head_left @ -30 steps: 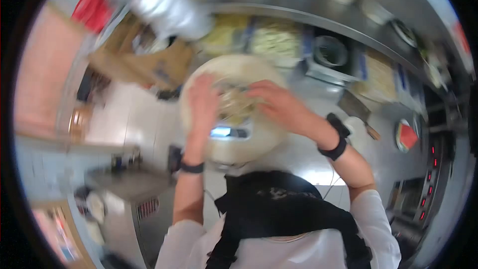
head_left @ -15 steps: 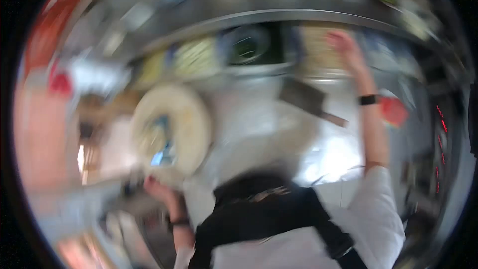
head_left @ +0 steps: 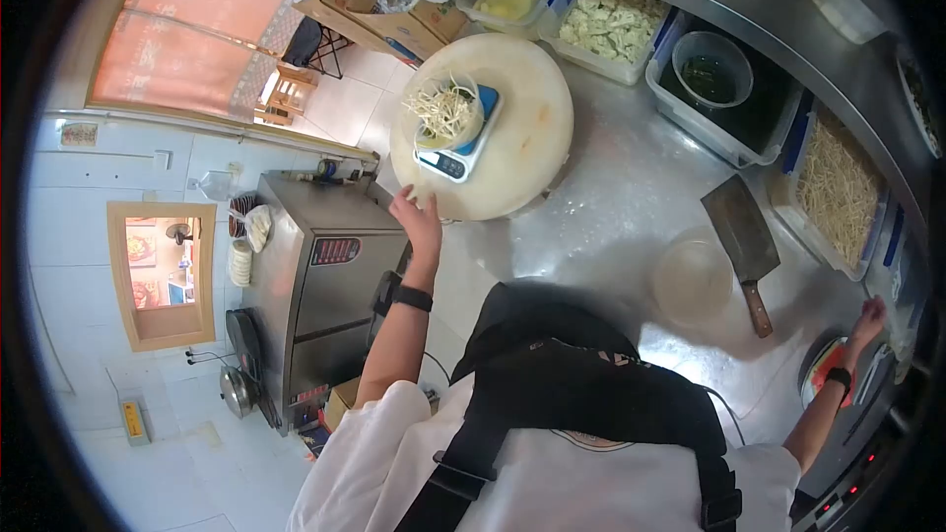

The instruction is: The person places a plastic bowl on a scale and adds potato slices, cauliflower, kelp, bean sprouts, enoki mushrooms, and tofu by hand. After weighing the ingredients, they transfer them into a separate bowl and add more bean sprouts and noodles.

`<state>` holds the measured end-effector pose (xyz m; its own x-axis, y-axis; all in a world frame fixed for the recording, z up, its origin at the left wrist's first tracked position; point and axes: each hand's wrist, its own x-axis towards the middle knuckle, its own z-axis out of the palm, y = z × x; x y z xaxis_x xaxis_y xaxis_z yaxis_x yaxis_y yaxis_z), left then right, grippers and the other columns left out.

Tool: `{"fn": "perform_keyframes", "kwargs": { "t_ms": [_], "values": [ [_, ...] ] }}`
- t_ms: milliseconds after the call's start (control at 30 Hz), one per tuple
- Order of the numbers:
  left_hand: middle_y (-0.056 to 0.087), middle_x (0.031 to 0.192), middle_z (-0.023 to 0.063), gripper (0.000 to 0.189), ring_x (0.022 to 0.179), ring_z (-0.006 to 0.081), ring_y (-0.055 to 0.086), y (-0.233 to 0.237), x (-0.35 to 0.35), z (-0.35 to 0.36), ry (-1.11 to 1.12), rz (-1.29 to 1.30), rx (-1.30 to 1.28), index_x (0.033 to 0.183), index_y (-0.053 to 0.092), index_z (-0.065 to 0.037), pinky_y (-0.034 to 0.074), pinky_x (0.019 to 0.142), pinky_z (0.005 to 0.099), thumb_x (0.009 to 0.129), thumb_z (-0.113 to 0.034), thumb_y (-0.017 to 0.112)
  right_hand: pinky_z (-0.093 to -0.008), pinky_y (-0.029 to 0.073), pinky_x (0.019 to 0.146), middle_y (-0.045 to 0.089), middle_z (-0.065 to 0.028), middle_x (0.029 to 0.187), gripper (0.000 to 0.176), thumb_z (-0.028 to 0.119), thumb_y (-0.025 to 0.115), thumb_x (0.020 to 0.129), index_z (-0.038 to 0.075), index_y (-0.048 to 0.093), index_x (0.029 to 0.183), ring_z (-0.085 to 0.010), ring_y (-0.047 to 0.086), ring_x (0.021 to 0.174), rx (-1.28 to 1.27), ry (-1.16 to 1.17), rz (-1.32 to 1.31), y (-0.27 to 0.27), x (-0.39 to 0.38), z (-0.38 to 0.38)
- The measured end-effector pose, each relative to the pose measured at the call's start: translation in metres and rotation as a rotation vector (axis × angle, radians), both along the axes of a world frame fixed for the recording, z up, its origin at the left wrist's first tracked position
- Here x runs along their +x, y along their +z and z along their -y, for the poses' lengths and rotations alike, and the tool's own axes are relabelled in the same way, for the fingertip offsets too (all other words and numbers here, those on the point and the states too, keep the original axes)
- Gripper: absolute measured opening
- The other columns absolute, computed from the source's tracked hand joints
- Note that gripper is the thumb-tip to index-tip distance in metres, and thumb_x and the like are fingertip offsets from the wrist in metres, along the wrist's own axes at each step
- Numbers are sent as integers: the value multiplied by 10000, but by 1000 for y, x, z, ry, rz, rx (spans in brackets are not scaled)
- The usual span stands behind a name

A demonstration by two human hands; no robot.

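My left hand [head_left: 418, 217] is at the near edge of a thick round chopping board [head_left: 537, 138], its thumb and fingers apart and holding nothing. A digital kitchen scale [head_left: 445, 166] on that board bears a clear bowl of bean sprouts [head_left: 445, 114]. Far to the right, my right hand [head_left: 869, 323] is near the front end of a plastic bin of bean sprouts [head_left: 838, 187], above a round dish with something red [head_left: 820, 369]. Its fingers look drawn together; whatever they hold, if anything, is too small to make out.
A cleaver [head_left: 743, 227] and a clear round lid or bowl [head_left: 693, 281] lie on the steel counter [head_left: 601, 187]. Tubs of pale chopped food [head_left: 611, 25] and dark greens in liquid [head_left: 719, 89] line the back. A steel cabinet [head_left: 350, 286] stands left.
The view has swung left and sharpened. My right hand has left the bean sprout bin and come down to its near side. My left hand is still beside the board, fingers now plainly spread.
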<state>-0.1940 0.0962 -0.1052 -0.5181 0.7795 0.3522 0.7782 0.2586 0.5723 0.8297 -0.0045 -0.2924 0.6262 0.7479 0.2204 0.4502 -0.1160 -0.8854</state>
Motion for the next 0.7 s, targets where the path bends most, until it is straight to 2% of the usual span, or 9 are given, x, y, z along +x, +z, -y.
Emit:
{"fn": "perform_keyframes", "kwargs": {
  "t_ms": [67,167,200,267,300,333,367,567,700],
  "values": [
    [451,1033,105,348,893,208,479,-13,-13,-10,84,-45,178,1042,493,1,454,689,314,738,-82,641,-312,450,798,545,-98,1094,319,122,516,824,5,520,1120,-204,556,889,-42,16,33,-34,-4,13],
    [566,841,74,218,721,178,541,12,-36,-28,-187,19,-159,897,551,3,460,607,295,697,-63,610,-417,322,985,422,-176,1290,437,260,345,901,9,430,1248,-337,416,1171,-458,66,917,-87,27,31],
    [579,823,78,221,707,182,555,-2,-54,-33,-242,48,-145,895,554,-5,463,602,299,709,-110,611,-384,382,943,426,-177,1271,506,75,459,794,2,370,1288,-284,451,1128,-157,-56,1099,-45,-56,13],
    [557,947,78,328,833,212,561,-46,-98,-46,-208,112,-3,1074,491,-6,474,608,305,810,-178,582,-394,352,968,379,-197,1304,580,44,504,752,61,337,1307,-353,393,1187,-367,-131,683,-4,-90,-4],
    [564,931,58,306,790,177,569,-31,-81,-51,-71,1074,129,1091,495,-15,464,577,276,840,-180,554,-394,383,940,406,-201,1263,616,-42,517,697,79,364,1281,-359,412,1163,-338,-137,624,24,-119,-16],
    [574,916,50,310,745,147,578,-25,-83,-51,-125,370,-212,1094,507,-26,460,554,248,840,-192,564,-402,398,918,413,-203,1242,589,-33,513,704,72,372,1267,-370,426,1134,-451,-154,601,52,-135,-21],
    [586,890,47,283,694,117,574,-26,-93,-52,-169,322,-194,1072,522,-28,445,518,228,839,-180,568,-409,414,896,421,-204,1221,563,-24,509,712,64,381,1253,-382,441,1105,-556,-149,561,79,-156,-31],
    [591,1046,63,302,835,132,586,-11,-87,-37,-222,671,-143,1132,504,-31,480,646,234,854,-144,523,-440,445,764,558,-239,1002,337,54,390,850,10,448,1179,-387,547,865,-721,-27,743,90,-169,-60],
    [576,1040,84,252,920,188,577,21,-64,-10,-154,782,-75,1098,518,-26,472,783,294,879,-142,475,-396,406,808,550,-167,1079,436,322,348,919,28,471,1216,-301,526,946,-630,82,731,-53,-51,-73]
  ]
}}
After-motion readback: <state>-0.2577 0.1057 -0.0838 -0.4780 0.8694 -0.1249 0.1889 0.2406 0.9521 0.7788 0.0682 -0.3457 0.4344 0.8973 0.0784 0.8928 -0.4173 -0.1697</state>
